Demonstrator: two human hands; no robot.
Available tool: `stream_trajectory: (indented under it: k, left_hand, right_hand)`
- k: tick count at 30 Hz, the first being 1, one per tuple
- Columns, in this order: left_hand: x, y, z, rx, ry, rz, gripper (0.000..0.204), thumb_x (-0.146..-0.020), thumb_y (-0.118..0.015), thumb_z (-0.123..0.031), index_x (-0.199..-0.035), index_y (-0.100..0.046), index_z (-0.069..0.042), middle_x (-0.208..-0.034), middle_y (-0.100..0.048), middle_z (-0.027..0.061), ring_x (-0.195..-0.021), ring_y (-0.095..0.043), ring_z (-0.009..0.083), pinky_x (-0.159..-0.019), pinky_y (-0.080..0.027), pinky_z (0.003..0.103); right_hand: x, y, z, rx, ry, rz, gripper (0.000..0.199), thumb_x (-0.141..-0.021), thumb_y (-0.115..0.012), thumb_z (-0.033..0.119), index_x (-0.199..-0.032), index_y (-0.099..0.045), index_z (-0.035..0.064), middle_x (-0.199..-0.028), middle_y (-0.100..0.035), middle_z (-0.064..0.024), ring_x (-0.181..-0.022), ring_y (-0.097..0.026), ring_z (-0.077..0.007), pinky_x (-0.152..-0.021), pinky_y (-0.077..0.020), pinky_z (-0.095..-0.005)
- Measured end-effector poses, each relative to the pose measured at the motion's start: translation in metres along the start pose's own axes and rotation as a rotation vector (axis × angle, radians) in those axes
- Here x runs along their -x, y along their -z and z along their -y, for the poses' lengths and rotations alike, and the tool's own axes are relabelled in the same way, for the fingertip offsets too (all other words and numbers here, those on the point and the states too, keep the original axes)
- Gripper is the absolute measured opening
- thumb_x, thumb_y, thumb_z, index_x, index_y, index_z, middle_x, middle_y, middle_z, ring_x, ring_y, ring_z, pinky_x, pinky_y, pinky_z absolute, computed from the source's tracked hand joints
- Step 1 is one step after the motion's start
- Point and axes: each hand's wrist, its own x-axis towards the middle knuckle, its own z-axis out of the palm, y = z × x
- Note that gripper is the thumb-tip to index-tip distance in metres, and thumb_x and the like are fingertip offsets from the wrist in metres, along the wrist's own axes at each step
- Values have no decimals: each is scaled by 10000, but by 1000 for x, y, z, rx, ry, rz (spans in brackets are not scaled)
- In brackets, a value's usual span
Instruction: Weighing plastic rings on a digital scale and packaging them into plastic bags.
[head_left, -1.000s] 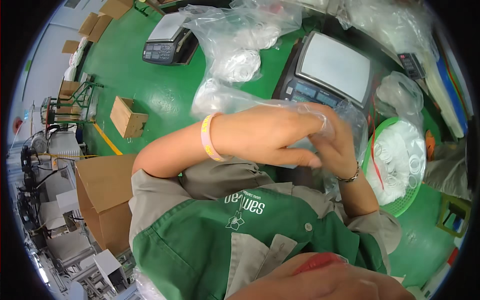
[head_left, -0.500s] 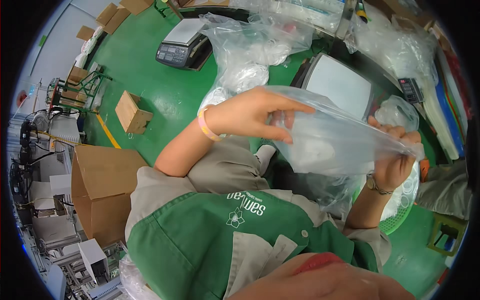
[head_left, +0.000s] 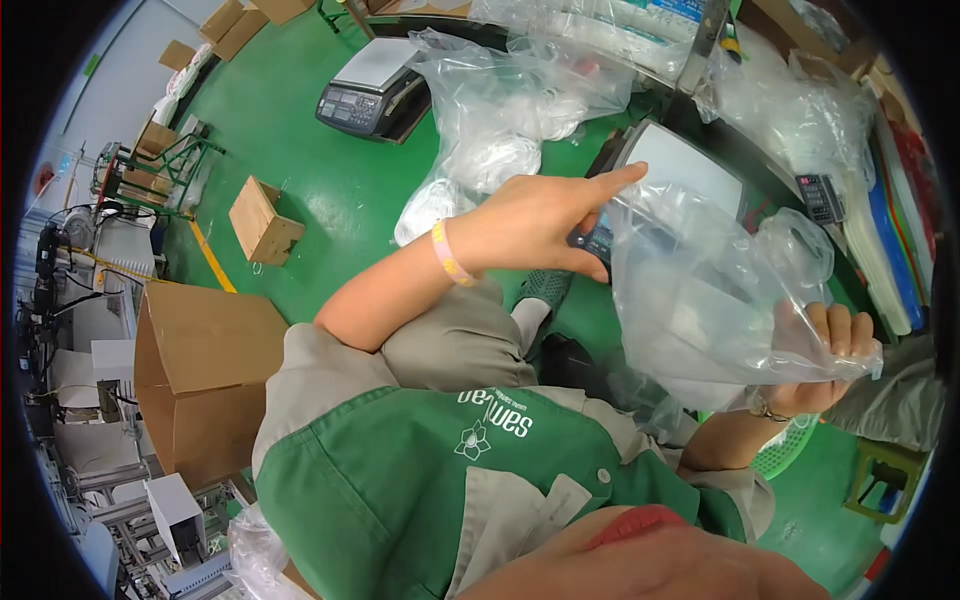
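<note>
A large clear plastic bag (head_left: 690, 300) spreads from the middle toward the right. My right hand (head_left: 830, 345) is closed on its gathered end, fingers wrapped over the film. Beside the bag's left edge, my left hand (head_left: 545, 225) has its index finger stretched out and its thumb apart, holding nothing. Behind the bag stands a scale (head_left: 690, 165) with a pale flat top, its keypad partly showing between my left hand and the film. A green mesh basket (head_left: 785, 447) shows below my right wrist, mostly hidden.
Another scale (head_left: 372, 85) stands on the far left floor, beside a clear bag of white items (head_left: 500, 155). A wooden stool (head_left: 265, 220) and open cardboard box (head_left: 210, 350) are left. A calculator (head_left: 820, 198), olive stool (head_left: 885, 480) and someone's grey trousers (head_left: 890, 400) are right.
My right hand has moved right and down, drawing the bag with it. The bag has left my left hand, which has shifted slightly right.
</note>
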Motion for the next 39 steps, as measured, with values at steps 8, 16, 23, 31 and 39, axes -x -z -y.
stream_trajectory:
  k: [8,16,23,31,39]
  left_hand:
    - [-8,-8,1,-230,-285,158,203,-802,-584,-292,-830,-656,-104,-1008,-547,112,-979,-507,246,-818,-395,351]
    - [4,-5,-39,1227,-408,406,517,-878,-454,-370,-1208,-471,28,-1338,-326,177,-1208,-353,278,-1028,-223,402]
    - [-19,-18,-14,728,-267,225,677,-824,-540,-380,-1315,-322,32,-770,-451,55,-635,-477,187,-703,-468,322]
    - [-22,-45,-13,697,-136,672,361,-821,-591,-337,-1023,-631,-41,-706,-575,66,-606,-517,159,-591,-443,282]
    - [-26,-31,-4,988,-195,500,415,-863,-536,-343,-1103,-588,-9,-1044,-612,134,-879,-556,171,-735,-457,283]
  right_hand:
    - [-2,19,5,-178,57,-189,196,-935,-311,203,-846,-445,91,-690,-428,-11,-718,-457,-135,-888,-308,-457]
    - [16,99,-116,620,-391,-844,137,-900,-399,188,-811,-446,95,-606,-425,1,-537,-402,-87,-526,-359,-221]
    - [0,24,-83,1085,-33,-206,106,-805,-495,168,-785,-505,65,-1007,-516,-130,-930,-497,-208,-839,-379,-327]
    - [-13,-3,-83,1091,-287,198,166,-777,-553,147,-896,-574,32,-1133,-525,-183,-999,-538,-270,-834,-401,-307]
    - [-2,7,-81,1120,-274,-298,142,-839,-511,121,-754,-527,8,-667,-532,-62,-571,-498,-196,-524,-390,-287]
